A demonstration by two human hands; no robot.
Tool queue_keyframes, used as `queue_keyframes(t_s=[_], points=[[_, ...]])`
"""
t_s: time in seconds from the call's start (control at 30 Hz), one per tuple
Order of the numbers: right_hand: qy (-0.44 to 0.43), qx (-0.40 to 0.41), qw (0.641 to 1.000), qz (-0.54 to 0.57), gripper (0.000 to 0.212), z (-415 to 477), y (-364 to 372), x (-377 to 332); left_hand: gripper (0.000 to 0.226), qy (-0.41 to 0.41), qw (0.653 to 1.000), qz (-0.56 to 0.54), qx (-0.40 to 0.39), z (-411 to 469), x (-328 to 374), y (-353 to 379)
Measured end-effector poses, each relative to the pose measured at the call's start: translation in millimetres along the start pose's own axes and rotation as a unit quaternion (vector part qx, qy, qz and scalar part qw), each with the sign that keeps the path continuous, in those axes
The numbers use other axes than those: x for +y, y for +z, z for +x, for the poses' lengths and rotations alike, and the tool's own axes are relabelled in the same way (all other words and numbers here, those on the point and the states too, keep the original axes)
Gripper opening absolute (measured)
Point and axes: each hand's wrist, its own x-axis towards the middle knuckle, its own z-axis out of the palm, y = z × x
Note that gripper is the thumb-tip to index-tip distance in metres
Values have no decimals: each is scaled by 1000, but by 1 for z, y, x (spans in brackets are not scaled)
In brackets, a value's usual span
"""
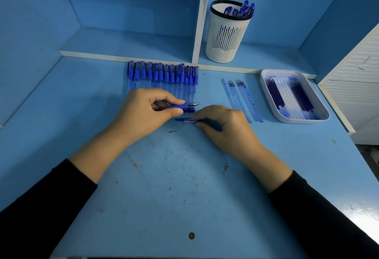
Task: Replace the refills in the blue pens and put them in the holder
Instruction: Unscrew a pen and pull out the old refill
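On shelf [143, 45], holder [225, 39] with pens [244, 9]; tray [269, 99] holds refills [275, 94]; left hand [143, 109] pinches pen [184, 105], right hand [225, 127] second pen [185, 120].

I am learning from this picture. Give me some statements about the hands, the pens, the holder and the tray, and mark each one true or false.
1. The left hand holds a pen whose metal tip points to the right. True.
2. The white holder is empty. False: several blue pens stand in it.
3. The white tray on the right contains refills. True.
4. The row of pens lies inside the tray. False: it lies on the desk, beyond the left hand.
5. The right hand grips the holder. False: it holds a second pen low at the desk, far from the holder.
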Motion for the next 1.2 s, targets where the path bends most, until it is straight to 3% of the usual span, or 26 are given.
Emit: queue_keyframes(t_s=[0.3,0.53,0.83,1.2], points=[[174,81,964,185,15,-2,-18,-3,24,-5,1000,-18,-7,0,0,-1],[143,77,974,160,13,0,-18,-5,24,17,999,-17,-31,-1,-1,3],[139,70,965,212,10,-3,-13,-8,21,67,997,-16,-17,-5,0,12],[150,77,962,213,14,-4,-8,-7,17,51,998,-12,-32,1,-2,16]])
